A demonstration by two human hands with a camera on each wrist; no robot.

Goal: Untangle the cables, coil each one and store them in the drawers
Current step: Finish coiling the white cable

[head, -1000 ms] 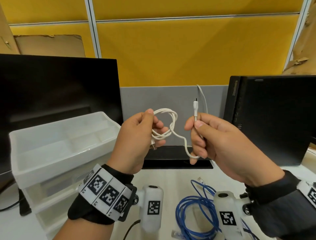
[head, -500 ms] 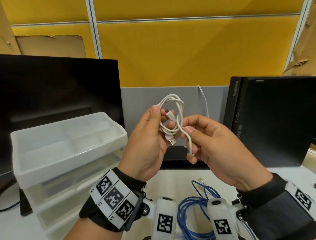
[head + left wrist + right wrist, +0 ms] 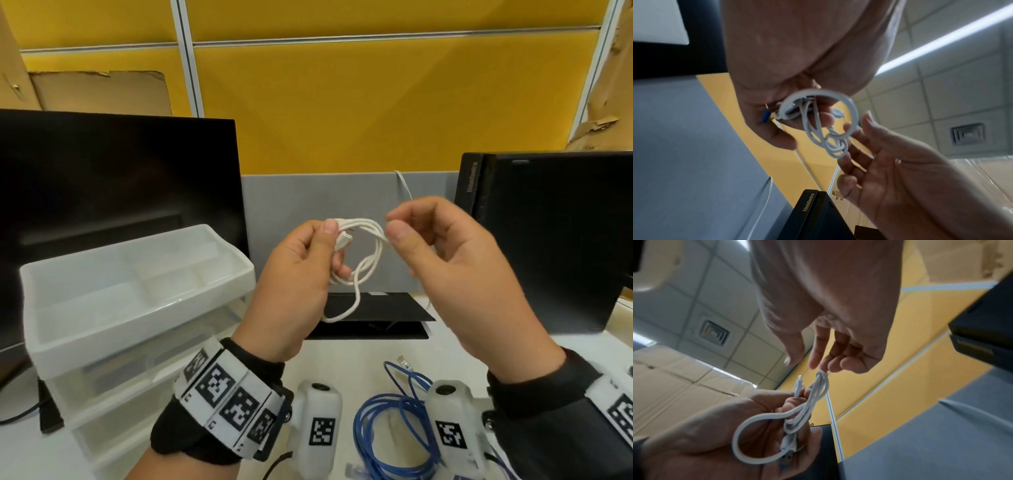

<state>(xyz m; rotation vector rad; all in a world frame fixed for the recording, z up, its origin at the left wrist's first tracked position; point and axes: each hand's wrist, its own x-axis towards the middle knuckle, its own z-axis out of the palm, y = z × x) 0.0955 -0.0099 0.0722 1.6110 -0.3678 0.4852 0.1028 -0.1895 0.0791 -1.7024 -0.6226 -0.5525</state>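
Near the centre of the head view, two hands are raised in front of a grey and yellow partition wall, holding a white cable wound into a small coil between them; the left hand, just left of centre, is curled around the left side of the coil, thumb pressed on top and fingers wrapped behind, with a plug end tucked against the fingers; in the right wrist view a USB plug lies low in that palm beside a wide lower loop; the right hand, just right of centre, has its thumb and forefinger brought together at the right edge of the coil, while the other fingers hang loosely bent; whether it truly pinches the strands or only touches them I cannot tell, since its fingertips sit just at the top of the loops; one loop droops below the hands; at the left of the frame stands a translucent drawer unit with a divided tray on top, in front of a dark monitor; at the bottom right a blue cable lies in loose loops on the white desk; a black computer case stands at the right.
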